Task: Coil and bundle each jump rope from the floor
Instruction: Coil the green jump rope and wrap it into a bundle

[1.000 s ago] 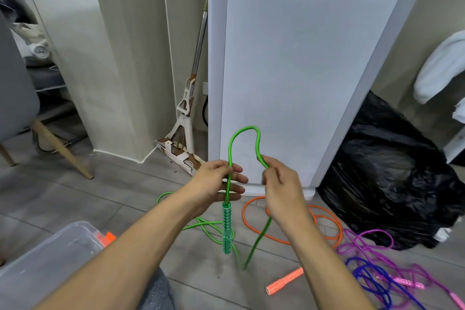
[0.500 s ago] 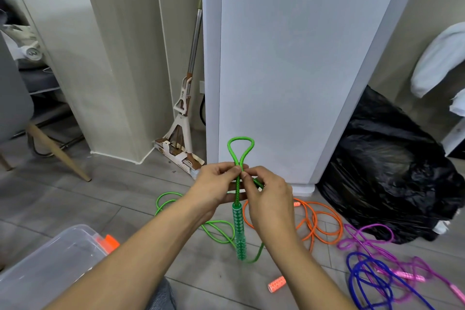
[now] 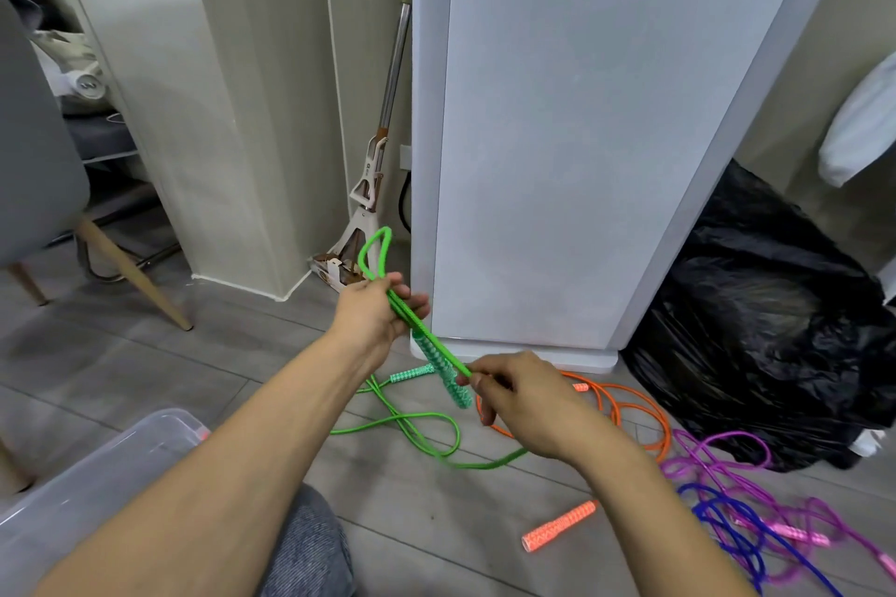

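1. Grey plank flooring runs up to a glossy white cabinet in the head view. A black rubbish bag sits to its right, a mop leans in the corner, and a clear plastic bin is at lower left.
2. A person's left hand grips a folded length of the green jump rope. A small loop stands above the fist, and one patterned green handle hangs just below it.
3. The right hand, lower than the left and a little apart from it, pinches the green cord beside that handle. The slack trails down to loose loops on the floor, where the second green handle lies.
4. The orange jump rope, the purple rope and the blue rope lie uncoiled on the floor to the right.
5. The green coil looks barely begun. Doing this step well likely means clamping the folded strands firmly in the left hand. The right hand would then draw each new length taut and match it to the first loop, so the floor slack does not kink or snag the orange cord nearby.
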